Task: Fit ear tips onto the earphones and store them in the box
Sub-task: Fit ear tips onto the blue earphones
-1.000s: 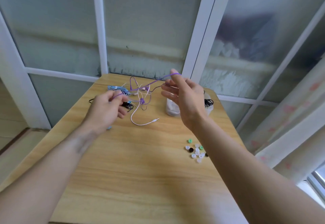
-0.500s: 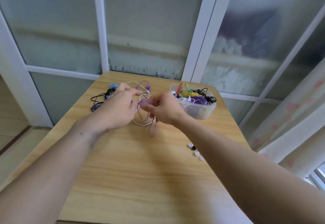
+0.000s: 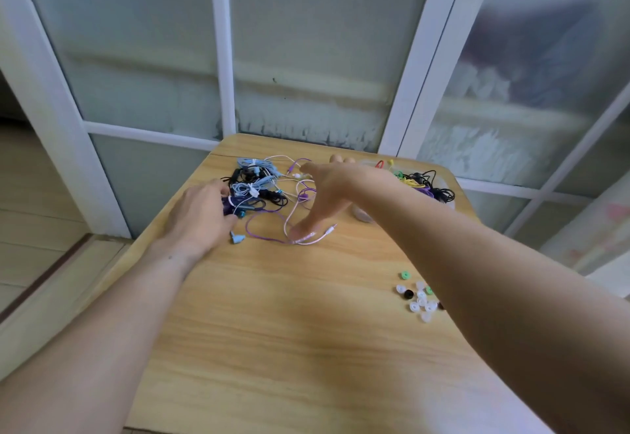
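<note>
While our two bare hands reach over the far half of the pale wooden table (image 3: 272, 331), the loose purple earphone cable (image 3: 264, 236) lies on the wood between them, looped beside a pink-white cable (image 3: 315, 239) with a small plug. Our right hand (image 3: 327, 195) hovers just above these loops with fingers spread apart and the thumb pointing down near the pink-white cable; motion blur keeps us from telling whether it touches. Our left hand (image 3: 201, 218) rests palm down on the edge of a tangle of black, blue and purple earphones (image 3: 254, 191), fingers loosely curled; we cannot tell whether it grips anything. Farther right, the clear plastic box (image 3: 446, 191) holding coloured cables is mostly hidden behind our right forearm. Nearer us, small white, green and black ear tips (image 3: 417, 295) sit scattered, some hidden by that arm.
</note>
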`<state>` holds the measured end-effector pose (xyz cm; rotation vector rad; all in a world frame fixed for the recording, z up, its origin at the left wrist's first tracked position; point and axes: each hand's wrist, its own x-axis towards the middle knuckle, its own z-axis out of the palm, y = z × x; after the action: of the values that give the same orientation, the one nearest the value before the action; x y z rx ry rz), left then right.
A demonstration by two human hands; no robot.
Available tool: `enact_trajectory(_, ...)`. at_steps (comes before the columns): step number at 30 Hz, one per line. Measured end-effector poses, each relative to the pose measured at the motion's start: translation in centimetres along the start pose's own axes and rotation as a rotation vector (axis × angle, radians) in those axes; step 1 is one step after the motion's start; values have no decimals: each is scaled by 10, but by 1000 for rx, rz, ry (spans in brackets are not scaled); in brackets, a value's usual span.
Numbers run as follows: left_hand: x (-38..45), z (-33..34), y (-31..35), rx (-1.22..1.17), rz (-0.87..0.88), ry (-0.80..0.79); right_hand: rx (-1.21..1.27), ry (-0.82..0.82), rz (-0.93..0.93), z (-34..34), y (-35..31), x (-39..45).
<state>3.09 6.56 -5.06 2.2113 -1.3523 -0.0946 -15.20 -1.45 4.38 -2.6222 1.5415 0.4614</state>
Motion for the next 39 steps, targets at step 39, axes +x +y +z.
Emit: enact_trajectory(39,-28,-57,44,-1114,-206,263,1508,247,-370,58,-8,-25)
